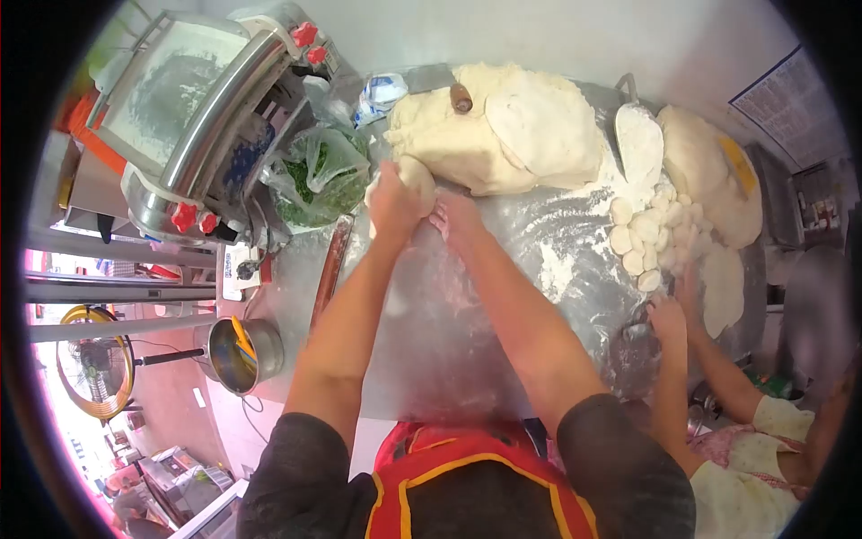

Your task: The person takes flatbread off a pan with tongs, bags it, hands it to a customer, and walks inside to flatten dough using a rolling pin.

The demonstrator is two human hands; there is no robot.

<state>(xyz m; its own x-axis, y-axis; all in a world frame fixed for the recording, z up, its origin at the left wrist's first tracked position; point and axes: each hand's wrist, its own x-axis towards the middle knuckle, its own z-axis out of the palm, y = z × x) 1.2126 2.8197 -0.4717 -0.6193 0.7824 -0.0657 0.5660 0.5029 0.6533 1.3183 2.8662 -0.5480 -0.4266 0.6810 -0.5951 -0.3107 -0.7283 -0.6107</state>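
My left hand [393,203] is closed on a rounded lump of dough [417,182] at the near left corner of a big dough mass [539,135]. My right hand [456,218] is just to its right, low over the floured metal table [431,314], with its fingers reaching toward the lump. Those fingers look apart and grip nothing that I can see. Left of my left hand lies a clear plastic bag of chopped greens [319,175]. A long brown wooden stick [332,269] rests beside my left forearm.
A dough roller machine [206,108] stands at the left. A metal pot [242,355] is below it. At the right are a floury scoop [639,144], several small dough pieces [651,234] and another dough mass [709,171]. A co-worker's hands [673,310] are beside the pieces.
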